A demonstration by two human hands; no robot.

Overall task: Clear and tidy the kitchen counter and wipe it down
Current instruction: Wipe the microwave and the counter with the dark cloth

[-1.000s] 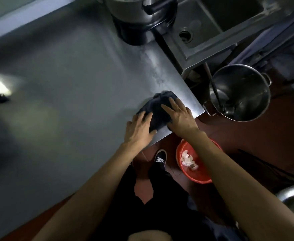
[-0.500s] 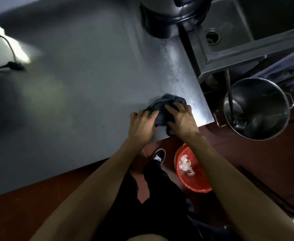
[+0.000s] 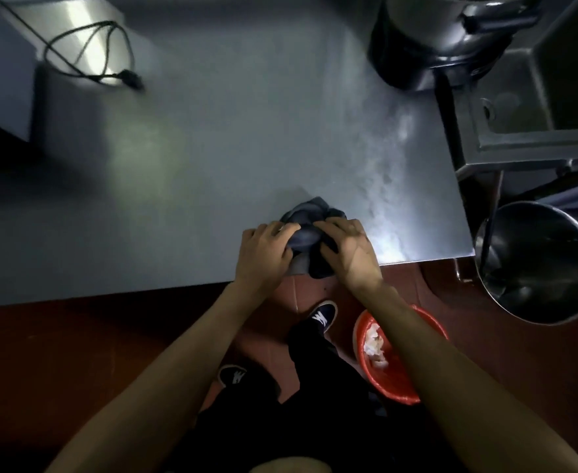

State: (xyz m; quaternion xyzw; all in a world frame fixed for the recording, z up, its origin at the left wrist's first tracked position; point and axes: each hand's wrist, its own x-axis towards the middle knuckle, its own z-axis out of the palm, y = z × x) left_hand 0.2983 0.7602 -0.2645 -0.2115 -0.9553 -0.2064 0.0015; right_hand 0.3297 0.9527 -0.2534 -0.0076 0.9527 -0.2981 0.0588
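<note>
A dark blue cloth (image 3: 306, 227) lies bunched at the front edge of the steel counter (image 3: 212, 158), partly hanging over the edge. My left hand (image 3: 263, 257) grips its left side with curled fingers. My right hand (image 3: 349, 254) clutches its right side. Both hands press the cloth together between them. A wet, smeared streak shines on the counter to the right of the cloth.
A large dark pot (image 3: 441, 42) stands at the counter's back right, beside a sink (image 3: 519, 131). A black cable (image 3: 89, 52) lies at the back left. On the floor stand a steel pot (image 3: 536, 264) and a red basin (image 3: 393, 363) holding white scraps.
My hands went from lying flat on the spread cloth to gathering it into a bunch. The cloth has shifted left along the front edge, away from the counter's corner.
</note>
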